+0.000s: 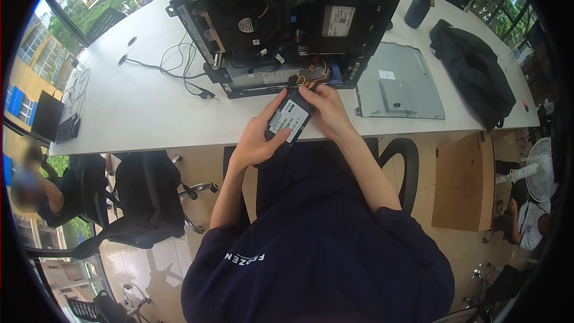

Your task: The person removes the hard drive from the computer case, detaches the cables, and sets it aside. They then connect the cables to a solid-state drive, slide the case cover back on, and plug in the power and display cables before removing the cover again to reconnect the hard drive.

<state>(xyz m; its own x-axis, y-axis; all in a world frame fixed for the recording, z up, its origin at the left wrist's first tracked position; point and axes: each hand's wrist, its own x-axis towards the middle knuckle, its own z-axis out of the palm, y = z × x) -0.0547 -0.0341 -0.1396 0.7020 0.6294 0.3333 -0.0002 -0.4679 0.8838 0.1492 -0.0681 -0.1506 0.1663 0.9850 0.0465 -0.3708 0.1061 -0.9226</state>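
A small dark drive with a white label (289, 118) is held between both hands at the table's front edge. My left hand (260, 137) grips its left side, with the thumb across the label. At its upper right corner, my right hand (326, 107) pinches the drive's end, where a dark connector and yellow and orange wires (320, 76) run up into the case. The opened black computer case (287, 30) stands just beyond, its inside facing me, with a fan (247, 25) and a labelled part (338, 21) visible.
A metal side panel (412, 78) lies right of the case, then a black bag (472, 66) and dark bottle (420, 6). Cables (173, 69) lie on the left. A cardboard box (463, 179) and chairs (146, 197) stand below; other people sit at both sides.
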